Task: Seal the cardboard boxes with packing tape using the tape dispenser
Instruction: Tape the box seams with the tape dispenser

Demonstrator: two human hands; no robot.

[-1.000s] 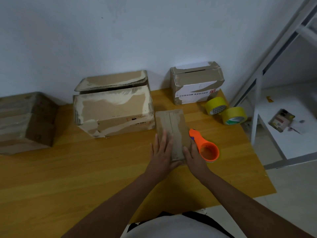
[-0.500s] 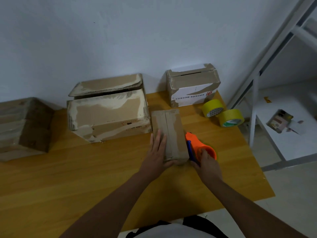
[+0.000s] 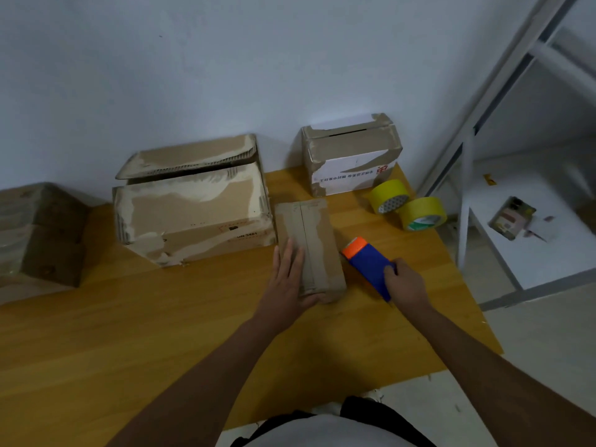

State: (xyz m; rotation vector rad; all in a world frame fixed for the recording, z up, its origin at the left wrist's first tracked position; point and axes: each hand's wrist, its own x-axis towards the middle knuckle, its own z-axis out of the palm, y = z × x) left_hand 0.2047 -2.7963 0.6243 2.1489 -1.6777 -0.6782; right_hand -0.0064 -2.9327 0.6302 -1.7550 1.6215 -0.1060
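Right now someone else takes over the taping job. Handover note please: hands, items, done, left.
Left hand: flat, pressing on the small brown cardboard box at mid-table.
Right hand: grips the orange-and-blue tape dispenser, just right of that box.
Large worn cardboard box with a raised flap sits left of it; white-and-brown printed box stands by the wall; two yellow tape rolls lie at the right edge of the wooden table.
Done: dispenser picked up, small box steadied.
Left: run tape along the small box's centre seam, then the other boxes.
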